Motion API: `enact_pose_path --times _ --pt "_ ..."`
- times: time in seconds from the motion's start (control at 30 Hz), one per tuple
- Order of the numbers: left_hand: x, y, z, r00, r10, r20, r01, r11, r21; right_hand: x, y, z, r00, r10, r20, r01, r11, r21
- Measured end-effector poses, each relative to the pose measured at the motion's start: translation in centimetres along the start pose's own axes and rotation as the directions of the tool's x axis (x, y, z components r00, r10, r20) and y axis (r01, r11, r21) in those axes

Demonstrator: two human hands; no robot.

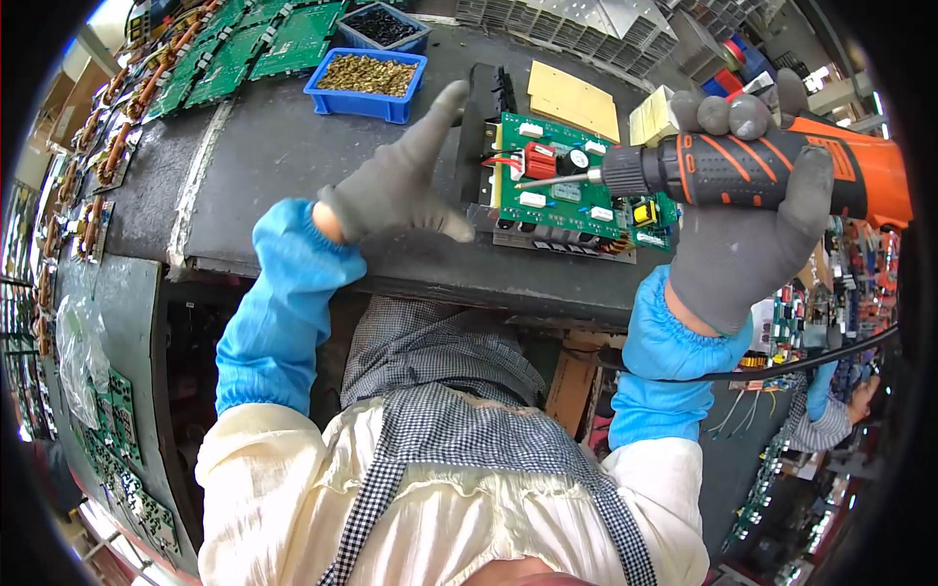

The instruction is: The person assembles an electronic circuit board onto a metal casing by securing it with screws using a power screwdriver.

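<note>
My right hand (735,256), in a grey glove, is wrapped round an orange and black electric screwdriver (728,168). The screwdriver lies almost level, its long bit (557,180) pointing left above a green circuit board (557,217). On that board sit a red component (539,160), a round capacitor and several white blocks; a metal heatsink shows along its near edge. My left hand (401,181), also gloved, is just left of the board with thumb and forefinger spread wide. Nothing shows between those fingers.
A blue tray (364,109) of brass-coloured small parts stands at the back, beside another blue tray (385,41) of dark parts. Green boards (230,66) lie at the far left. Yellowish sheets (574,98) and stacked metal pieces (576,27) are behind the board. A black cable (782,369) crosses the right side.
</note>
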State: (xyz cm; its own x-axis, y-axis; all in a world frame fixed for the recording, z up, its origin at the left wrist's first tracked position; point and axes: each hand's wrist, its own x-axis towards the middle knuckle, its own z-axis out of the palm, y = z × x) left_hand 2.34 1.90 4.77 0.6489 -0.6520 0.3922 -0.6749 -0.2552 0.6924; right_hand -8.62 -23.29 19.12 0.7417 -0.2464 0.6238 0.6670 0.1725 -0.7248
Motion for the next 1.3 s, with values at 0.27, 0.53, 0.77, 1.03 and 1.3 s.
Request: enact_pose_path --times 0.27,0.53,0.77,1.03,1.3 --pt "2.8 -2.9 1.8 0.961 0.255 0.107 -0.254 0.967 -0.02 -0.7 2.5 0.4 0.998 -0.01 0.061 0.015 0.997 -0.071" --pt "3.1 -2.7 1.7 0.963 0.248 0.105 -0.253 0.967 0.033 -0.9 3.8 1.2 0.994 0.042 0.102 -0.033 0.996 -0.085" --pt "2.6 -3.2 1.7 0.971 0.225 0.075 -0.229 0.972 0.045 1.0 4.6 2.8 0.952 0.121 0.283 -0.069 0.98 -0.186" --pt "2.6 -2.9 1.7 0.976 0.198 0.088 -0.206 0.974 0.098 3.2 2.6 9.3 0.834 0.527 0.163 -0.515 0.85 -0.114" --pt "2.7 -3.7 2.5 0.951 0.308 0.0 -0.308 0.951 -0.016 4.2 4.8 7.9 0.784 0.449 0.428 -0.51 0.86 0.033"
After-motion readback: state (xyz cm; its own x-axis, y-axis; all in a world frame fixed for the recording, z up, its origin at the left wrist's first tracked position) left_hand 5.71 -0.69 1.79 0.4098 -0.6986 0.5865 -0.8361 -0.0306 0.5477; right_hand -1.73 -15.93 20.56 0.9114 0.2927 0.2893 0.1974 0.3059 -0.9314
